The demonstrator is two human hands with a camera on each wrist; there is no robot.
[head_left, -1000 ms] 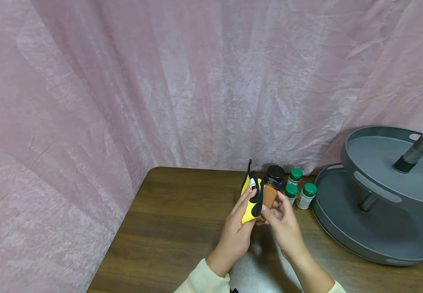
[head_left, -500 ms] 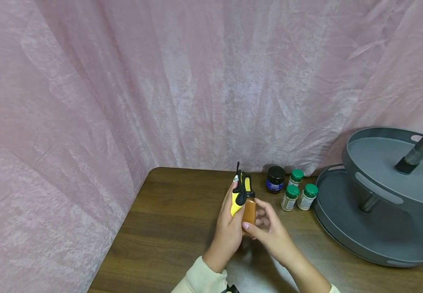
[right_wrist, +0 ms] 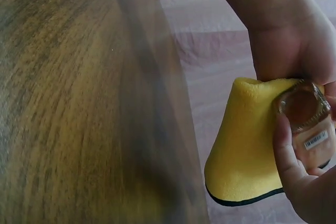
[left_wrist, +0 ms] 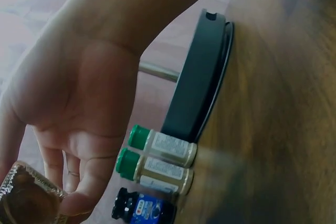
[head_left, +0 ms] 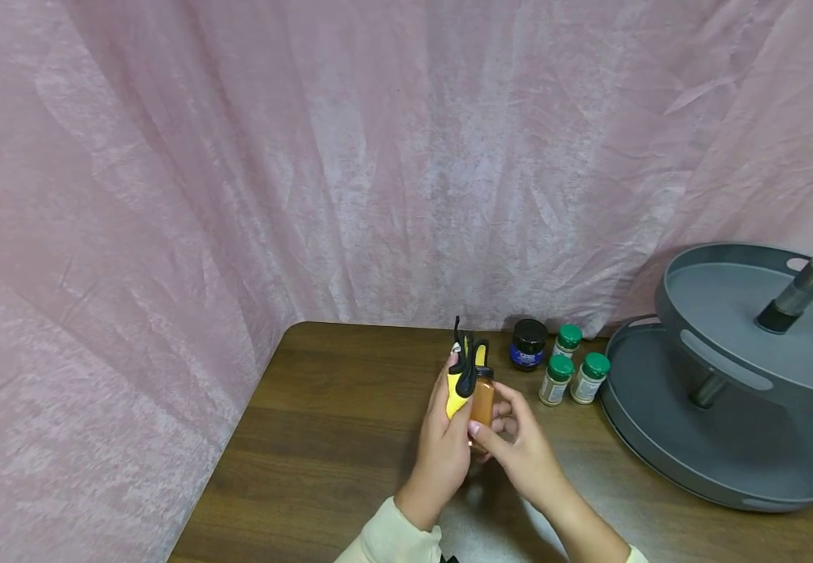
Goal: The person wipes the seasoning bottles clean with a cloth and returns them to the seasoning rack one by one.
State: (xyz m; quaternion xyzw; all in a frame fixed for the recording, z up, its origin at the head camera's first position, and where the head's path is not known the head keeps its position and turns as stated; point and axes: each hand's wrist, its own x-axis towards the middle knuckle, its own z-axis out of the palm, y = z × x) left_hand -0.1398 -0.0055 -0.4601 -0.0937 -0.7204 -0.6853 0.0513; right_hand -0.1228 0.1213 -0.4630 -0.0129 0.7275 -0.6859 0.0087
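Above the table, my left hand point(head_left: 442, 450) grips a folded yellow cloth point(head_left: 456, 393) with black trim. A small clear bottle point(head_left: 482, 403) of orange-brown contents, dark at its cap end, stands against the cloth. My right hand point(head_left: 529, 461) holds this bottle between thumb and fingers. In the right wrist view the cloth point(right_wrist: 244, 145) hangs beside the bottle's clear base point(right_wrist: 302, 106), and a barcode label shows on its side. The left wrist view shows the same base point(left_wrist: 31, 198) at lower left. Part of the bottle is hidden by the hands.
A dark jar point(head_left: 528, 344) with a blue label stands at the table's back. Beside it are green-capped spice bottles point(head_left: 556, 381). A grey two-tier round tray stand point(head_left: 674, 461) occupies the right side. A pink curtain point(head_left: 406, 172) hangs behind the wooden table point(head_left: 336, 422).
Both hands have moved left with the cloth and bottle, away from the dark jar, mostly in the first half second. The bottle now stands more upright. Its position has barely shifted since then.
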